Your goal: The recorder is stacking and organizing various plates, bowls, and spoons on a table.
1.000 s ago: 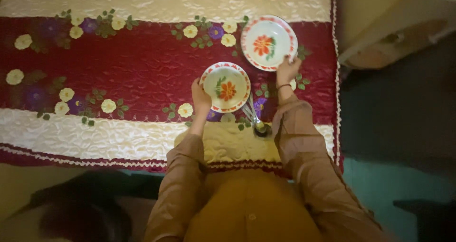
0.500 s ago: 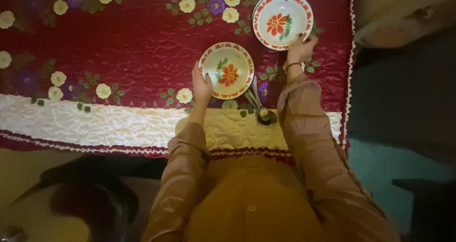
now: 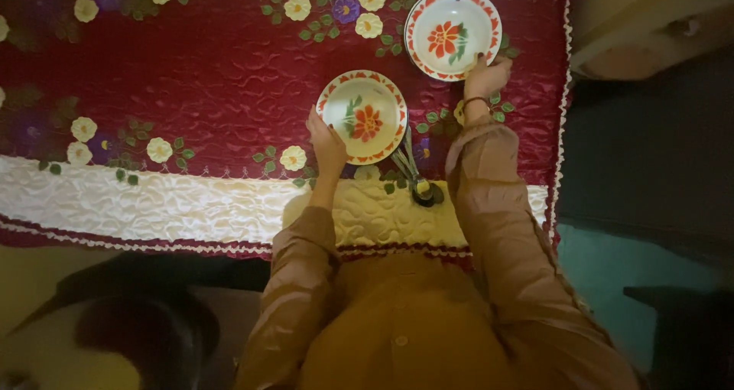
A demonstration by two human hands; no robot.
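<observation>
Two white enamel bowls with red flower prints and red-trimmed rims lie on a dark red quilted cloth [image 3: 214, 76]. My left hand [image 3: 327, 143] grips the left rim of the nearer bowl [image 3: 362, 117]. My right hand [image 3: 485, 77] holds the near rim of the farther bowl [image 3: 453, 32], close to the cloth's right edge. A bracelet sits on my right wrist. Both sleeves are brown.
A bundle of spoons [image 3: 414, 174] with a dark base lies between my forearms on the cloth. The cloth has cream bands and flower patches. A dark round object [image 3: 145, 336] sits at lower left. A pale piece of furniture [image 3: 650, 30] stands at upper right.
The view has shifted, so cloth and bowls sit higher and further right in the picture. Both hands keep their hold on the bowl rims.
</observation>
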